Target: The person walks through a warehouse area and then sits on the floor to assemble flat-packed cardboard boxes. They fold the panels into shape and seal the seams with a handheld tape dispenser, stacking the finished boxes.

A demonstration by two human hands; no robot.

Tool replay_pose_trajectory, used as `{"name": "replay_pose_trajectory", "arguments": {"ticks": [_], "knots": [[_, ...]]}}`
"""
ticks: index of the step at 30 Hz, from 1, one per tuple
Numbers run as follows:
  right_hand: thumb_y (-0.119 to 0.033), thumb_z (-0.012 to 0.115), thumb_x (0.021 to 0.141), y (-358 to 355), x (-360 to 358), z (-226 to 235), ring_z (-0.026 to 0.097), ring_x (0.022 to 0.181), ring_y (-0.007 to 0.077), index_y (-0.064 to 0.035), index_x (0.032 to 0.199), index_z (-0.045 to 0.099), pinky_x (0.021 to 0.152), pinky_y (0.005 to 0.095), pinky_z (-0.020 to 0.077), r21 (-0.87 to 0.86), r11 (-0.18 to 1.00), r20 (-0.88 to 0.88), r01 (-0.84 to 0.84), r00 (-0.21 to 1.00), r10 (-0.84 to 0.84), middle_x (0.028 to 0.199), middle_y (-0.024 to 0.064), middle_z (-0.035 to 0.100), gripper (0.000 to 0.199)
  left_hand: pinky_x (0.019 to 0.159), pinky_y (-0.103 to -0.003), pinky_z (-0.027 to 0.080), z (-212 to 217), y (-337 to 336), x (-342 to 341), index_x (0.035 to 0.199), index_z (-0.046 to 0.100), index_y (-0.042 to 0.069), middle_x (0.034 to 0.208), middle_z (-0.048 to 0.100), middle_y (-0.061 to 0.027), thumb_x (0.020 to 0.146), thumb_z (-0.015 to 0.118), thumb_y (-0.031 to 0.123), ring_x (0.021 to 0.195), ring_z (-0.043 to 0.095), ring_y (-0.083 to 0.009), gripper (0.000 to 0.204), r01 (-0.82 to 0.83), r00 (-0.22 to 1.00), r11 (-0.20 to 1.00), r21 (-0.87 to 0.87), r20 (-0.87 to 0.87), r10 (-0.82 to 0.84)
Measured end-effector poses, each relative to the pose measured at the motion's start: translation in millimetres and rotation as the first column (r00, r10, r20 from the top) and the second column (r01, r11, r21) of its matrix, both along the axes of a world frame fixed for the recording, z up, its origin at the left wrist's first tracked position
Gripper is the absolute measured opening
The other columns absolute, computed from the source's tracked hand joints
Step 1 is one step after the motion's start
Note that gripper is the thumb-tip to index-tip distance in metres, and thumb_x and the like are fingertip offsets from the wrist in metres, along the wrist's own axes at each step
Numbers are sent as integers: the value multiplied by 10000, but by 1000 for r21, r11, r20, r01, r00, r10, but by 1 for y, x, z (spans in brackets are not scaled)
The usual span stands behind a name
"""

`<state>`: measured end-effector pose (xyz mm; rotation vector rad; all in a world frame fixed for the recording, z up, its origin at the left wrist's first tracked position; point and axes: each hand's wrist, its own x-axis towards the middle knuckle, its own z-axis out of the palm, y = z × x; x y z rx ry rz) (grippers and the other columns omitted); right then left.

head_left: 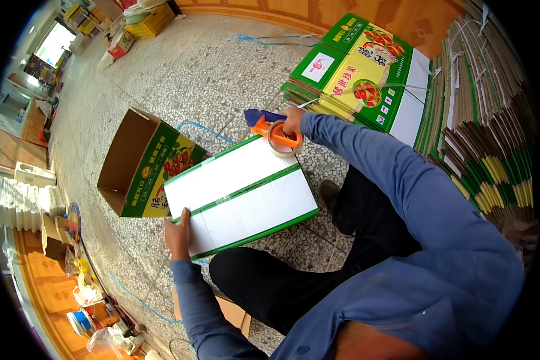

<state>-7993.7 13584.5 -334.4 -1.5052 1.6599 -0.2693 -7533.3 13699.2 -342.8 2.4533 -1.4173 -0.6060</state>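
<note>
two hands flank one white-faced box (246,208), which lies on the speckled floor (204,66) at the centre of the frame, a little slanted, its right end higher than its left. the left hand (177,237) is at the box's left end, thumb over the edge near where the green stripe (252,191) ends and the other fingers mostly hidden; this grip looks like a light pinch on the edge, probably to keep the box from sliding, though how firmly it presses i cannot tell. the right hand (292,122) has its grip wrapped around an orange and blue tape dispenser (260,125), held at the box's upper right corner with the tape roll (280,146) overlapping that edge; whether it touches the cardboard is unclear. holding it by the far side likely leaves the roll free to turn. the box sits close to the dark-trousered knee (240,267), perhaps so both arms can reach across it. its upward face is clean white, split lengthwise by the green stripe, with green borders along the long sides and a shiny glint on the stripe that suggests clear tape. a printed carton (144,165) stands just beside it at the left, mouth gaping, while flattened cartons (411,75) fill the upper right, seemingly kept within arm's reach.
</note>
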Motion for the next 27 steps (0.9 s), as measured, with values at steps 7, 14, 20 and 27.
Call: {"name": "replay_pose_trajectory", "arguments": {"ticks": [7,14,20,27], "knots": [[-356,686,727,60,88,70,632,851,354,-46,1146,551,757,422,518,-658,694,-161,-292,955,249,976,199,595,539,752,-353,494,-16,26,11,1158,550,-110,1006,644,-196,812,655,507,839,630,-251,715,-126,850,991,-39,-520,87],[-362,765,717,107,146,48,591,705,297,-137,1350,475,636,390,517,-755,460,-288,-468,866,409,839,170,533,732,778,-369,495,-27,22,24,1205,514,-115,1056,624,-248,840,573,558,894,635,-288,767,-54,882,996,-75,-471,12],[-361,739,752,109,149,42,542,626,265,-135,1351,489,564,370,478,-788,373,-336,-490,850,406,758,150,502,686,805,-367,484,-23,21,26,1183,559,-69,1047,638,-222,887,553,478,914,634,-286,621,-142,908,976,-165,-415,62],[-355,764,725,107,151,43,497,583,231,-112,1329,514,522,353,458,-815,336,-311,-472,846,432,727,124,470,698,586,-280,451,46,29,-45,942,636,5,847,657,-113,945,462,485,673,611,-188,511,-254,596,945,-207,-803,-16]]}}
